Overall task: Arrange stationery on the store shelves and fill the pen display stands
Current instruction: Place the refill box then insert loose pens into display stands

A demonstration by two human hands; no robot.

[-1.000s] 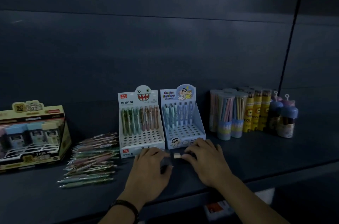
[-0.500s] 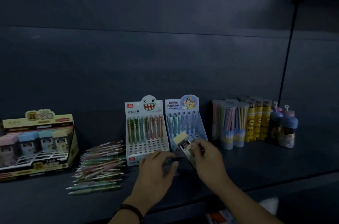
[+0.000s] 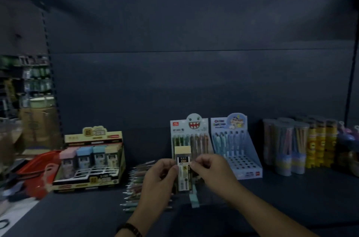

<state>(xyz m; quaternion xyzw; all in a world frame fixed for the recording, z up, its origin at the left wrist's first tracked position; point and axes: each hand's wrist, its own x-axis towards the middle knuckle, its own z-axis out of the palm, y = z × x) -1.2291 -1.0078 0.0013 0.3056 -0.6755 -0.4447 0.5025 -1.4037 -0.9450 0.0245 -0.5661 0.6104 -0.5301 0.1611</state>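
1. Head view, lower centre of frame: both hands hold one eraser (image 3: 183,170) up in front of the pen stand (image 3: 191,135).
2. Left hand (image 3: 157,184) pinches the eraser's left edge. Right hand (image 3: 213,174) pinches its right edge near the top of the printed sleeve. Both fingers curled, both grasping.
3. Eraser is off the shelf (image 3: 272,207), above the loose pens (image 3: 134,184). A second, teal eraser (image 3: 194,199) lies on the shelf just below it.
4. Long axis runs nearly vertical in frame. The bare pale-yellow end points up and the sleeved end points down.
5. Likely step: checking the eraser, then slotting it into the eraser box (image 3: 93,159), left of centre.
6. Doing it well: keep the pinch on the sleeve and the pale end up, like the erasers already standing in the box. Carry it left over the pens and drop it straight into a free grid cell. Image is dim and blurred, so the free cells are hard to pick out.
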